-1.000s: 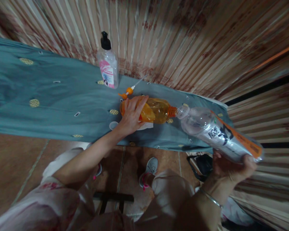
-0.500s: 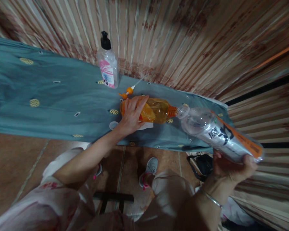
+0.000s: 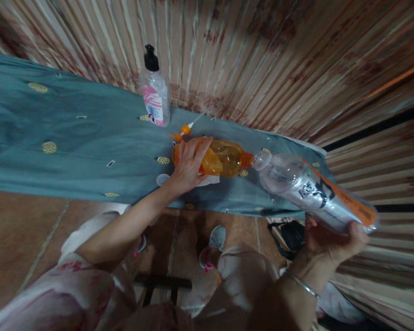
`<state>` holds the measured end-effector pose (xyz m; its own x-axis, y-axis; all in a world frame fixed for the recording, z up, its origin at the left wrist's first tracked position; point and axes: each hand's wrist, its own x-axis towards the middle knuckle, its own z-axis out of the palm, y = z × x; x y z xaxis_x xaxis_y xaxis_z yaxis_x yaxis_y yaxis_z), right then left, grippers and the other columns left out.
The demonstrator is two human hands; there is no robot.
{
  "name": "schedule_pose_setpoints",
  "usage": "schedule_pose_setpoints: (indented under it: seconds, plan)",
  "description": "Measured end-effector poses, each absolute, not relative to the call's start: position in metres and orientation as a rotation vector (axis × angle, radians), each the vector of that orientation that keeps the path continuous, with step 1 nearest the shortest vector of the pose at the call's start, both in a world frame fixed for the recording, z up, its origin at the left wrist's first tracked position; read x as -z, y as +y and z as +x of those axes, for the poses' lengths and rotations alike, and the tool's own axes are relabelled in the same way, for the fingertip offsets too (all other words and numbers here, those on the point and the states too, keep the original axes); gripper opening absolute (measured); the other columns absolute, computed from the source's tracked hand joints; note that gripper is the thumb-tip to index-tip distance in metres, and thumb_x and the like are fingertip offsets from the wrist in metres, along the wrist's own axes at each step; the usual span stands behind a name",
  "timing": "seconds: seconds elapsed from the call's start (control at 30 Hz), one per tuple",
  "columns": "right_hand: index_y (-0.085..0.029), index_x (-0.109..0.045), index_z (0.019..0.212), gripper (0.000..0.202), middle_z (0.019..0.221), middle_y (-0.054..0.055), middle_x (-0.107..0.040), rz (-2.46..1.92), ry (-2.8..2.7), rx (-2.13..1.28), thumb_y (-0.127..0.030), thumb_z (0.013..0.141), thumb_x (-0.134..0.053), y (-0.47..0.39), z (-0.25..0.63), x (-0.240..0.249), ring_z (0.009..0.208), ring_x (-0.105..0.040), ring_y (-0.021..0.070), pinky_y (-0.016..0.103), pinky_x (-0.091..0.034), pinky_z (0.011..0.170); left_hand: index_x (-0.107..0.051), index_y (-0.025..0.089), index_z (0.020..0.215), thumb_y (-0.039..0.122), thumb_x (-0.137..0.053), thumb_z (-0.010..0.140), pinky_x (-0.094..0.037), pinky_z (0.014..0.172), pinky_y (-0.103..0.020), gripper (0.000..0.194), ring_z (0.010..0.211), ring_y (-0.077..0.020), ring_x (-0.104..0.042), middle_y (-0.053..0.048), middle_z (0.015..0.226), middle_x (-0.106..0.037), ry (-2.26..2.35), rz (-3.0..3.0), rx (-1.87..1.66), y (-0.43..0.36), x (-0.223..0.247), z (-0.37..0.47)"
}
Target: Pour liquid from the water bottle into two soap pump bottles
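Observation:
My left hand (image 3: 189,163) is wrapped round an orange see-through bottle (image 3: 229,156), tipped on its side with its threaded neck pointing right. My right hand (image 3: 334,241) grips the lower part of a clear plastic bottle (image 3: 317,193) with a silver and orange label. That bottle slants up to the left, and its open mouth meets the orange neck; whether liquid passes between them I cannot tell. Behind my left hand lies an orange pump top (image 3: 185,130) with a clear dip tube. A small clear round cap (image 3: 163,179) sits near my left wrist.
A clear pump bottle (image 3: 156,99) with a black top and pink label stands at the table's back. The narrow table has a teal cloth (image 3: 79,151). Pleated curtains (image 3: 227,59) hang behind it. A black bag (image 3: 291,236) lies below, at the right.

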<state>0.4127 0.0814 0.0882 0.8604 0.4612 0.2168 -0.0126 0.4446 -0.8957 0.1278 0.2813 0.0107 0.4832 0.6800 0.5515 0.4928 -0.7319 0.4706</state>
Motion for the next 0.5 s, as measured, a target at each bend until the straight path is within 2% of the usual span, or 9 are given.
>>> schedule_pose_setpoints:
  seconds: [0.5]
  plan:
    - [-0.023, -0.068, 0.097, 0.051, 0.112, 0.005, -0.067, -1.096, -0.495, -0.304, -0.038, 0.049, -0.065, 0.0821, 0.4089, -0.0912, 0.085, -0.061, 0.021, 0.016, -0.033, 0.034, -0.032, 0.016, 0.156, 0.044, -0.077, 0.082, -0.025, 0.121, -0.059, 0.091, 0.141, -0.0379, -0.042, -0.02, 0.15, -0.048, 0.998, 2.498, -1.084, 0.281, -0.012, 0.1274]
